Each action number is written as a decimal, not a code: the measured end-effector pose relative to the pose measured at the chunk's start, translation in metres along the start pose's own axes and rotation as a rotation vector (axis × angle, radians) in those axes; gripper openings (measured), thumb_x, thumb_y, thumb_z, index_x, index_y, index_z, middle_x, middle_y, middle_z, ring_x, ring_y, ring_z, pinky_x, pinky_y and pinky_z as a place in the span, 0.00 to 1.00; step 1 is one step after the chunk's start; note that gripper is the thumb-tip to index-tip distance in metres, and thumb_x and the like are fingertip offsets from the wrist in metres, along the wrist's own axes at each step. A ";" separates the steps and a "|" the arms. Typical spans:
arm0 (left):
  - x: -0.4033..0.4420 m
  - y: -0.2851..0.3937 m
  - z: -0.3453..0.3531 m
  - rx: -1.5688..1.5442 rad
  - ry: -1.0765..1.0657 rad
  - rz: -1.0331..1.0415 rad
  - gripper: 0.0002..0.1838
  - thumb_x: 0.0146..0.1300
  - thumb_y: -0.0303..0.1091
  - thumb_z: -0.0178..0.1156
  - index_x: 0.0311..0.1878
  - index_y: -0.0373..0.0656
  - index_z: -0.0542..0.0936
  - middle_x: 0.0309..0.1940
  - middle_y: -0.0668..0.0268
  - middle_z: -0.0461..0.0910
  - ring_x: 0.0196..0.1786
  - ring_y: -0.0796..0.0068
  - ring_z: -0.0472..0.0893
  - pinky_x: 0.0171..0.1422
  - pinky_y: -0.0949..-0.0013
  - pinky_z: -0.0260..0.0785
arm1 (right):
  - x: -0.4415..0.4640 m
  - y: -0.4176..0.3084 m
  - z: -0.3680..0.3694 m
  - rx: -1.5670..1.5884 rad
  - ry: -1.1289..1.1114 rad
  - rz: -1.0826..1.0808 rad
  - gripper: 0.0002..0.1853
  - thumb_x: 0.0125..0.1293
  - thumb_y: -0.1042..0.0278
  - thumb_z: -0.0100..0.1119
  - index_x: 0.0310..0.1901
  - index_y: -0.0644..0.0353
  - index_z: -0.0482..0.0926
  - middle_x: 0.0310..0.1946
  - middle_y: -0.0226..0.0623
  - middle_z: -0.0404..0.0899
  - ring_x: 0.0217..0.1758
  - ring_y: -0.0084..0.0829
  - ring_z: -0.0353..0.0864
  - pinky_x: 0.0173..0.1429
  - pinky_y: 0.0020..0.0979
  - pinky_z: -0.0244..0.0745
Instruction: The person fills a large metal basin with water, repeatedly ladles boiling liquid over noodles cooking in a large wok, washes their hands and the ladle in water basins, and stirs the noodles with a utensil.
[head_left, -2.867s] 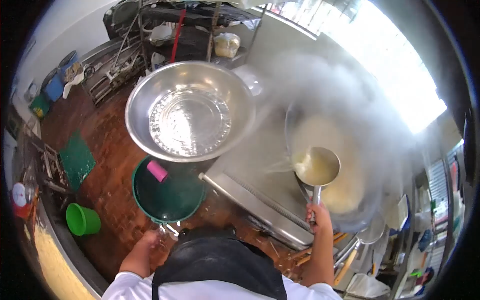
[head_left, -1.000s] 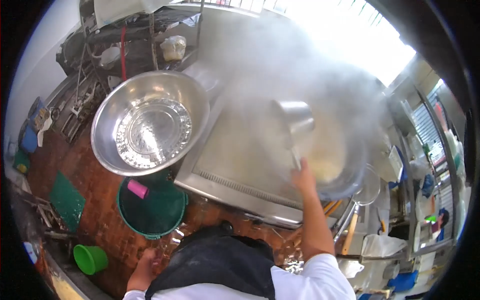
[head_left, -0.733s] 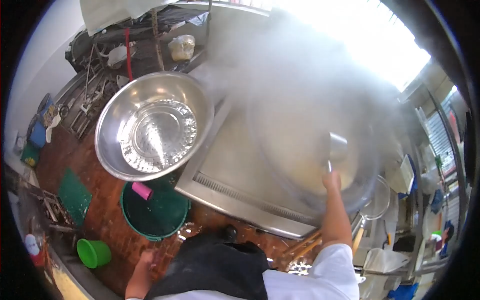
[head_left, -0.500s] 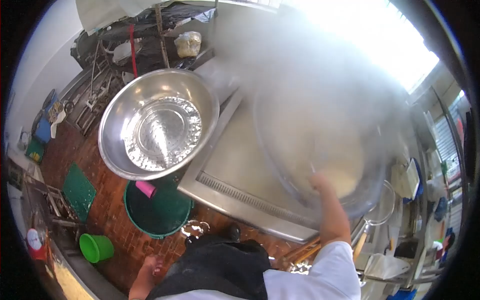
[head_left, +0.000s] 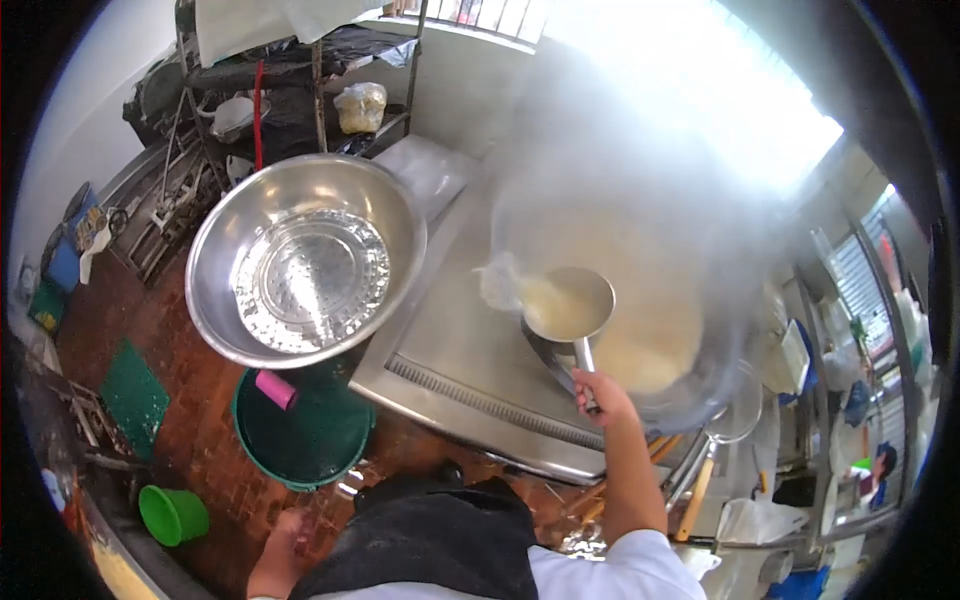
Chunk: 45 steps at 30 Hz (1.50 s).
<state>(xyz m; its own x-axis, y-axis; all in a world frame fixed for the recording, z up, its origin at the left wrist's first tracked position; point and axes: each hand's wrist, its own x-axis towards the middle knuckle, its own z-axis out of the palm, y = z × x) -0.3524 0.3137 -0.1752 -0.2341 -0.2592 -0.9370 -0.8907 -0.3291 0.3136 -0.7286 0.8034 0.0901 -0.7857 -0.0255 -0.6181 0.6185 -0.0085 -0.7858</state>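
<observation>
My right hand (head_left: 603,398) is closed around the handle of a round metal dipper (head_left: 600,300) holding pale yellowish liquid. Liquid splashes (head_left: 503,287) from the dipper's left side, over the steel counter (head_left: 470,370). Below and right of the dipper, a large pot (head_left: 690,412) contains more of the pale liquid, partly veiled by steam. A wide, shiny metal basin (head_left: 212,255) stands to the left, with no liquid visible in it. My left hand (head_left: 290,530) hangs low beside the black apron (head_left: 430,545), away from any object; blur hides its fingers.
A dark green tub (head_left: 300,470) with a pink cup (head_left: 276,390) stands below the basin. On the brick floor are a bright green bucket (head_left: 174,515) and a green mat (head_left: 135,400). A round strainer (head_left: 735,415) lies right of the pot. Shelving (head_left: 318,100) stands behind.
My right hand has come back from inside the steaming pot, moving left and toward me. The dipper now shows above the pot's left edge, with liquid splashing leftward. The view has shifted slightly.
</observation>
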 end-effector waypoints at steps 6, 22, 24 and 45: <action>-0.015 0.019 0.007 0.155 -0.036 0.182 0.11 0.59 0.38 0.51 0.29 0.41 0.77 0.20 0.63 0.74 0.18 0.71 0.72 0.16 0.66 0.61 | -0.032 0.016 0.045 -0.135 0.049 -0.188 0.09 0.58 0.66 0.58 0.33 0.57 0.69 0.18 0.28 0.68 0.15 0.22 0.66 0.17 0.24 0.61; 0.019 -0.056 -0.017 0.166 0.043 0.044 0.12 0.57 0.43 0.57 0.39 0.48 0.80 0.20 0.70 0.72 0.19 0.78 0.69 0.18 0.69 0.60 | -0.045 0.031 0.070 -0.392 0.194 -0.278 0.13 0.62 0.59 0.56 0.39 0.58 0.67 0.18 0.29 0.65 0.13 0.21 0.64 0.14 0.23 0.63; 0.040 -0.077 -0.022 0.324 0.033 0.219 0.14 0.58 0.45 0.56 0.41 0.47 0.79 0.23 0.68 0.74 0.21 0.76 0.72 0.20 0.67 0.63 | -0.041 0.034 0.073 -0.436 0.193 -0.294 0.13 0.62 0.60 0.55 0.39 0.59 0.66 0.18 0.29 0.65 0.13 0.22 0.64 0.14 0.24 0.64; 0.067 -0.044 0.004 0.258 0.038 0.161 0.17 0.59 0.49 0.54 0.29 0.44 0.77 0.21 0.64 0.76 0.17 0.70 0.73 0.19 0.68 0.61 | -0.028 0.044 0.092 -1.127 0.525 -0.651 0.21 0.54 0.57 0.58 0.46 0.59 0.70 0.37 0.55 0.76 0.43 0.55 0.74 0.47 0.47 0.69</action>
<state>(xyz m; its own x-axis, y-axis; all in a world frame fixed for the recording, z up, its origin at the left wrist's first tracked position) -0.3307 0.3144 -0.2521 -0.3695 -0.3248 -0.8706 -0.9142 -0.0410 0.4033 -0.6783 0.7117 0.0750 -0.9917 0.0470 0.1198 -0.0009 0.9283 -0.3717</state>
